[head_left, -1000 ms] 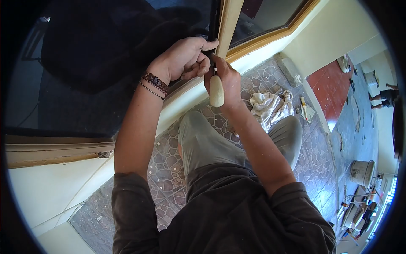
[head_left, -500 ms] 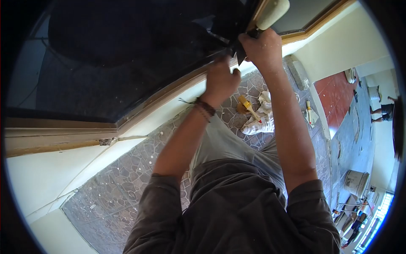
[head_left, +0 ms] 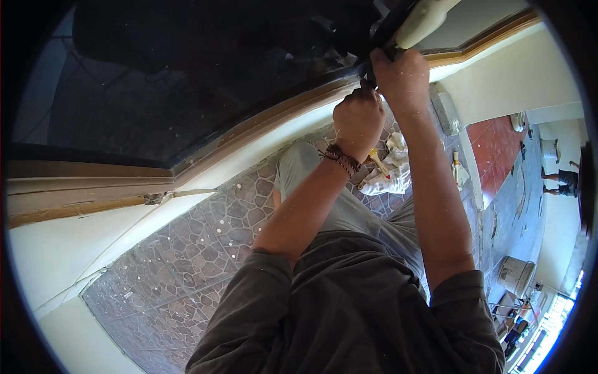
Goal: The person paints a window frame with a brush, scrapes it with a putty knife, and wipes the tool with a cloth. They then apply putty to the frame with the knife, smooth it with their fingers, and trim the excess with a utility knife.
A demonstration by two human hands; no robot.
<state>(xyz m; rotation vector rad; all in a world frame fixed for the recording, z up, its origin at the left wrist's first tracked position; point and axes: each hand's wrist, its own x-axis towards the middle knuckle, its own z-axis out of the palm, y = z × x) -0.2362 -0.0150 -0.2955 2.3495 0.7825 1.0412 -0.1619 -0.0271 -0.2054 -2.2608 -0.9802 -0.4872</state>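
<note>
My right hand (head_left: 403,78) is closed around the neck of a putty knife, whose cream handle (head_left: 423,23) sticks out above it. The dark blade points down toward the brown window frame (head_left: 274,115) and is mostly hidden. Just left of it, my left hand (head_left: 360,118) is curled, its fingers against the blade's end. What those fingers pinch is hidden. A braided bracelet (head_left: 341,159) circles the left wrist. Beyond the frame lies a dark glass pane (head_left: 156,81).
Below my arms, a white cloth (head_left: 392,168) and a partly hidden yellow-handled brush (head_left: 379,163) lie on the stone-patterned floor (head_left: 187,249). Another brush (head_left: 456,163) is right of my forearm. A bucket (head_left: 516,275) stands farther right. Another person (head_left: 565,181) is in the background.
Both hands and the putty knife have shifted right and slightly along the frame. My left hand has moved up close to my right, its fingers curled tighter; it now partly covers the brush.
</note>
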